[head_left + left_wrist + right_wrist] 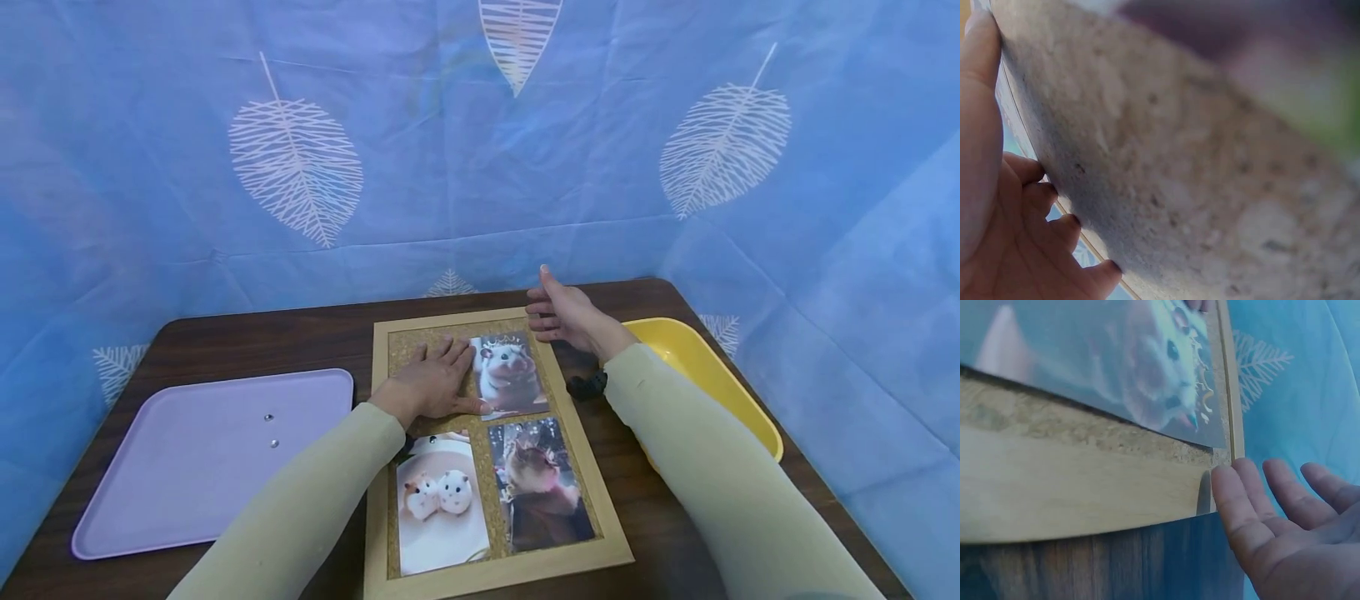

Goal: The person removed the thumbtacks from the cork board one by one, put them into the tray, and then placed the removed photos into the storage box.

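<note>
A wood-framed cork board lies on the dark table, bearing three hamster photos. My left hand rests spread on the cork, with its fingertips and thumb at the left edge of the upper right photo. Below that are the lower left photo with two hamsters and the lower right photo. At the frame's upper right corner is my right hand, its fingers extended and holding nothing; in the right wrist view its fingertips are right beside the wooden frame.
To the left lies a lilac tray with two small silvery pieces on it, one a round stud. A yellow tray stands on the right, partly behind the right forearm. Blue leaf-print cloth hangs behind the table.
</note>
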Action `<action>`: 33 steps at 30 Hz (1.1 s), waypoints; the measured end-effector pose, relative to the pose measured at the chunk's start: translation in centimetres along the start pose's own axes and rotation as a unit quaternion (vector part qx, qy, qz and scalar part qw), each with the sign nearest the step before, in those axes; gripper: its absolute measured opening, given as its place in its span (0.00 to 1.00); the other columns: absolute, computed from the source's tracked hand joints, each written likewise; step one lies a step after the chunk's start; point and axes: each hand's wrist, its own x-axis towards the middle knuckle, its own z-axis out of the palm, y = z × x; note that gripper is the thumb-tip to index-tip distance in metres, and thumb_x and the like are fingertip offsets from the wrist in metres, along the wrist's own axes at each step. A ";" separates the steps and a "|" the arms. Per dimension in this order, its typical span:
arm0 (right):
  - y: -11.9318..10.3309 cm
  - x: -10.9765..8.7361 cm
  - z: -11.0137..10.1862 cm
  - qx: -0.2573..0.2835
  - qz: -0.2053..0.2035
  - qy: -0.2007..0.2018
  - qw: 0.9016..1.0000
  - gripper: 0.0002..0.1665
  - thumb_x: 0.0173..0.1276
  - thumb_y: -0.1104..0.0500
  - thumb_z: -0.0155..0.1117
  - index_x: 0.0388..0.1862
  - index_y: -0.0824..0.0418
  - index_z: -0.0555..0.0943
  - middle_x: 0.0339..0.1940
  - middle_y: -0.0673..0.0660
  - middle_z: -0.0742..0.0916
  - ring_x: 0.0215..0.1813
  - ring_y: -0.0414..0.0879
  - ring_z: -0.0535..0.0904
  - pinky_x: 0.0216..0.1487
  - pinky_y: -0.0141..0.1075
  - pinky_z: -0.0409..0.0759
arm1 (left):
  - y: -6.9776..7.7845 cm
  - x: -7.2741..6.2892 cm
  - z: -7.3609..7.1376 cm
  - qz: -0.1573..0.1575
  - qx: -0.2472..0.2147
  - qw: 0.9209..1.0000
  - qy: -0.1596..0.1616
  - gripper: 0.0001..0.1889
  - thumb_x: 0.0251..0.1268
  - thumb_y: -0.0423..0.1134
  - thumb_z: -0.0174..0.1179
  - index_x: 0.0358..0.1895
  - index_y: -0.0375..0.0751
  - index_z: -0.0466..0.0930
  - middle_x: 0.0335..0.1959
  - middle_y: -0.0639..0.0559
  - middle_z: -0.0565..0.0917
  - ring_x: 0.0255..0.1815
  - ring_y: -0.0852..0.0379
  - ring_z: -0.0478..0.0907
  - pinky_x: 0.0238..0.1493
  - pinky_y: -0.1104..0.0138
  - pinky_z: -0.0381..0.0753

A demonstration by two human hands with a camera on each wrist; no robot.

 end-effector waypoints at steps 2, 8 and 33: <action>0.0 0.2 -0.1 0.022 0.007 -0.003 1.000 0.54 0.79 0.23 0.33 0.87 0.58 0.56 0.83 0.66 0.68 0.79 0.64 0.71 0.75 0.56 0.74 | 0.0 0.1 0.0 0.000 0.004 1.000 -0.002 0.57 0.69 0.80 0.45 0.88 0.48 0.38 0.90 0.50 0.39 0.90 0.45 0.36 0.85 0.40 0.40; -0.3 0.6 0.3 0.024 0.014 -0.017 0.999 0.54 0.78 0.22 0.33 0.88 0.57 0.55 0.84 0.68 0.67 0.78 0.66 0.71 0.75 0.56 0.74 | -0.2 0.1 0.1 -0.005 0.006 1.000 -0.003 0.57 0.69 0.81 0.45 0.88 0.48 0.37 0.90 0.50 0.39 0.90 0.46 0.36 0.85 0.40 0.40; 0.9 0.3 0.2 -0.002 0.000 -0.057 0.998 0.49 0.82 0.26 0.33 0.89 0.53 0.50 0.84 0.65 0.66 0.78 0.63 0.70 0.75 0.59 0.72 | 0.0 0.1 0.0 -0.004 0.000 1.000 -0.007 0.57 0.69 0.80 0.46 0.88 0.48 0.37 0.90 0.50 0.39 0.90 0.45 0.34 0.85 0.40 0.40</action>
